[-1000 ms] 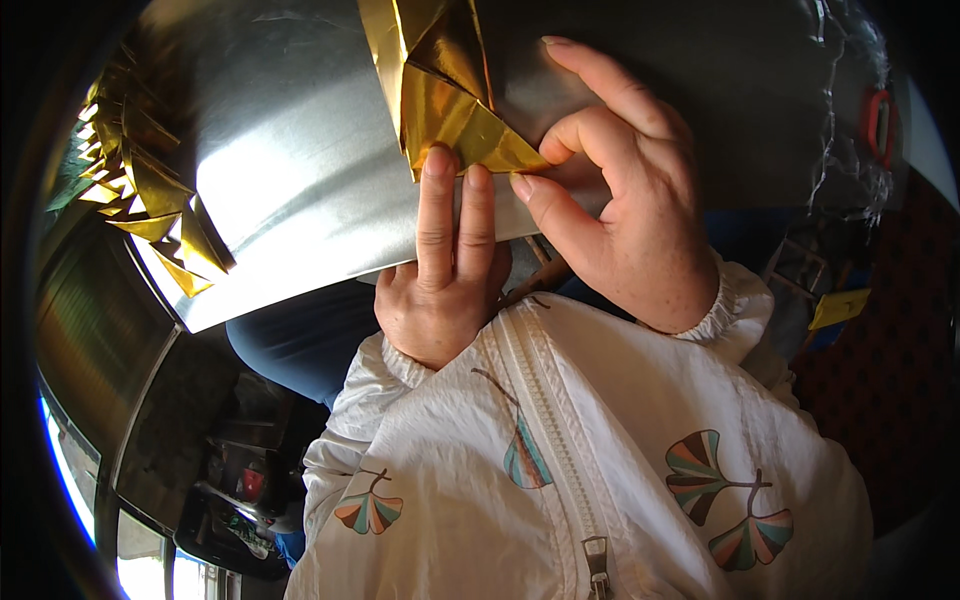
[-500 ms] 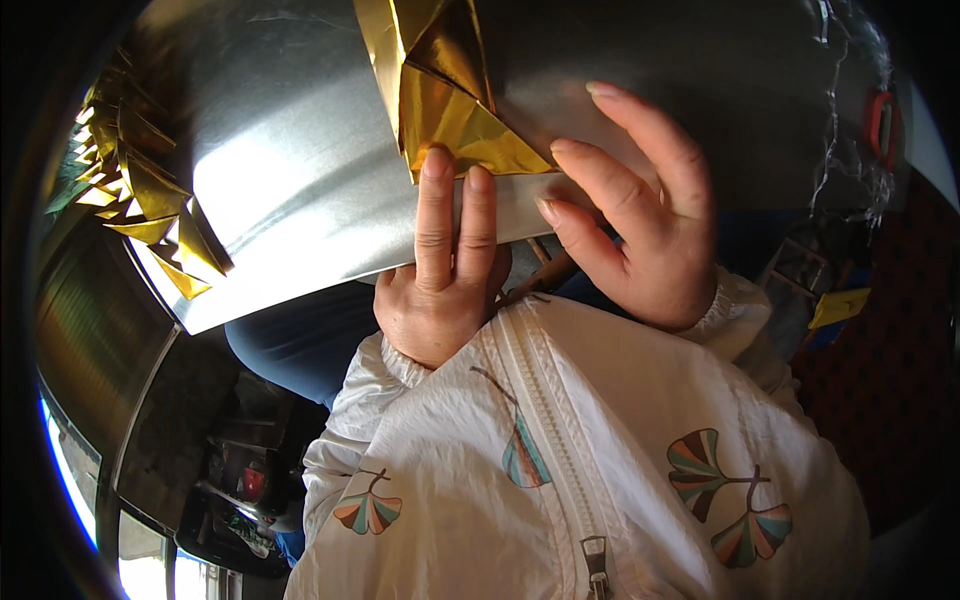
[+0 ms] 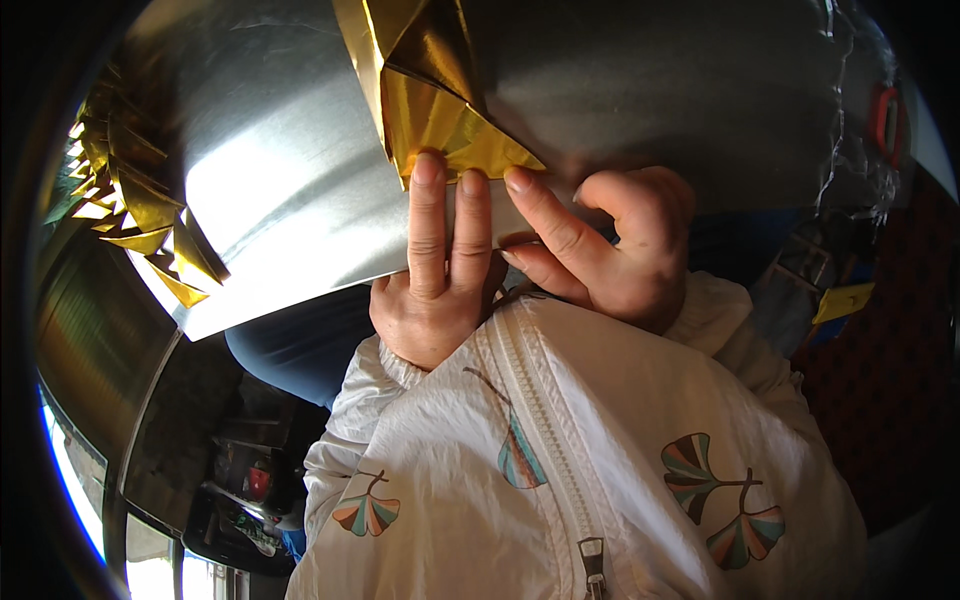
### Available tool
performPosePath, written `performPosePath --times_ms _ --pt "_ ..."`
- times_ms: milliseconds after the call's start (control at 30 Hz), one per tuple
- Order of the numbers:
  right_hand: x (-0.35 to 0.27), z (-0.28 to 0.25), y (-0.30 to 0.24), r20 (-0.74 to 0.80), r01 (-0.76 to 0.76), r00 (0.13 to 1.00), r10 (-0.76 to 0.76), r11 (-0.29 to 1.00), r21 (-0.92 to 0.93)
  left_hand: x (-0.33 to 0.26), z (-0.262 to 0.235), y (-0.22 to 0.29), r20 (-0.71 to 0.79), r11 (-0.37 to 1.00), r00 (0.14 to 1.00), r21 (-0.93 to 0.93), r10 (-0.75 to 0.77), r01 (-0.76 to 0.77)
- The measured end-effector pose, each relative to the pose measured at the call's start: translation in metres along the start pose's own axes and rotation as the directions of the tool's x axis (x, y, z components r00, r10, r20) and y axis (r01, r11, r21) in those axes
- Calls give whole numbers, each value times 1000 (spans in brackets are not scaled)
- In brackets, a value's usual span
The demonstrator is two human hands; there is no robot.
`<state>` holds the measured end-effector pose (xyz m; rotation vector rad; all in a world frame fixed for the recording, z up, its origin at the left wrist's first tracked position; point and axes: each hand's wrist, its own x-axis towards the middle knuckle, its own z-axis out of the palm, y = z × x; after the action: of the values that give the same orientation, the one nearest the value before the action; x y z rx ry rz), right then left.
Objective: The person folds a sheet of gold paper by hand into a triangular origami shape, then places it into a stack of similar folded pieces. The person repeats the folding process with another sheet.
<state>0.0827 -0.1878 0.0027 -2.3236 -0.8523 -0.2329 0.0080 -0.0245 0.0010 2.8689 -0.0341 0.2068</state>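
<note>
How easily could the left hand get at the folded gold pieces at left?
Probably yes: silvery tabletop lies between the left hand and the folded gold pieces, though two of its fingers rest on the edge of the gold foil and would have to lift.

The foil [image 3: 430, 110] is cut off by the view's upper edge; the left hand [image 3: 430, 310] and right hand [image 3: 635, 240] cover bits of its lower rim. Clutter [image 3: 240, 465] (deep in shadow, lower left) can't be made out.
</note>
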Motion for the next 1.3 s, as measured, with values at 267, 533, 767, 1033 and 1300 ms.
performPosePath --times_ms 267,533,767,1033,1300 --pt "1 -1 1 26 10 1000 -10 1000 -1 0 -1 -1 22 1000 1000 7 0 0" --pt "-1 -1 3 50 53 997 -52 999 -4 1 -3 -2 20 1000 1000 -6 7 -7" --pt "14 -15 3 135 93 986 -100 994 58 0 -3 -3 1 1000 1000 -12 12 -12" --pt "29 -10 -3 229 102 970 -79 991 -89 -3 2 -2 -71 1000 997 15 -14 15" --pt "27 -11 -3 291 149 952 -96 975 -167 -3 -2 0 -74 1000 997 4 -15 16"
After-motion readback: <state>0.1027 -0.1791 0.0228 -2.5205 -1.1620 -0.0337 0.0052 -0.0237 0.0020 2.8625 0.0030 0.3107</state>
